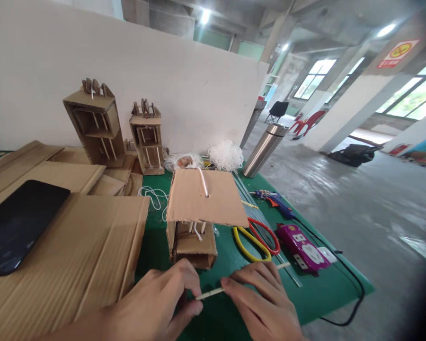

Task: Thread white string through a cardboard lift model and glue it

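Note:
A thin pale wooden stick (213, 292) with a dark mark near its left end lies across both hands at the table's front. My left hand (166, 296) pinches its left end between thumb and forefinger. Farther along, my right hand (261, 296) grips the same stick, whose other end pokes out on the right. Just beyond my hands stands a small cardboard box frame (195, 251) with a cardboard flap (206, 196) on top. A white cord (203, 182) goes through a hole in the flap, and its knotted end hangs below. Scissors (252, 246) with red and yellow handles lie right of the box.
Cardboard sheets (102, 237) and a black phone-like slab (24, 222) cover the left side. Two cardboard models (147, 142) stand behind. Along the right are a steel flask (266, 149), a glue gun (279, 203), a purple power strip (301, 248) and its cable near the edge.

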Demonstrator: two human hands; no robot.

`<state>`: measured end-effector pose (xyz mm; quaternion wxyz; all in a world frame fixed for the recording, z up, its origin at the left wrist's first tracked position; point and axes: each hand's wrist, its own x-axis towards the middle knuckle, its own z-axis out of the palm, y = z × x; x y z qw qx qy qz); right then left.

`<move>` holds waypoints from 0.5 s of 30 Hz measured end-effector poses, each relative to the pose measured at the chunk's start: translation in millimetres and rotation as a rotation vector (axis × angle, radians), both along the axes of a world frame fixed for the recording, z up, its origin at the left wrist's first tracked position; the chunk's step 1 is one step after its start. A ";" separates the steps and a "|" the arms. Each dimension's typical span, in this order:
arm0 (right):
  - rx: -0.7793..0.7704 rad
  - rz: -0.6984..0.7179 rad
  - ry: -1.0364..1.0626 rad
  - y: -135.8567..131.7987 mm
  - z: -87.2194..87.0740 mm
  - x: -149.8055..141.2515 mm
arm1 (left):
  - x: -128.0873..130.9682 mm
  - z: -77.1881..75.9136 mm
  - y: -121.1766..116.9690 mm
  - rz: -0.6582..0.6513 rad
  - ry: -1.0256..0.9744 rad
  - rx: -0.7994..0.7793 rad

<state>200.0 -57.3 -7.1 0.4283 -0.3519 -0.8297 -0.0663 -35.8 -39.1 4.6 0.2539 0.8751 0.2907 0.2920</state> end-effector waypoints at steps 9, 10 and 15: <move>0.022 -0.007 -0.022 0.8 -2.0 -0.5 | 0.6 -3.5 1.0 0.014 0.011 0.069; 0.024 -0.010 -0.028 0.8 -1.3 -0.7 | 0.7 -3.5 1.4 0.012 0.008 0.060; 0.037 -0.024 -0.040 0.9 1.0 -2.4 | 1.1 -4.4 2.2 0.006 -0.017 0.020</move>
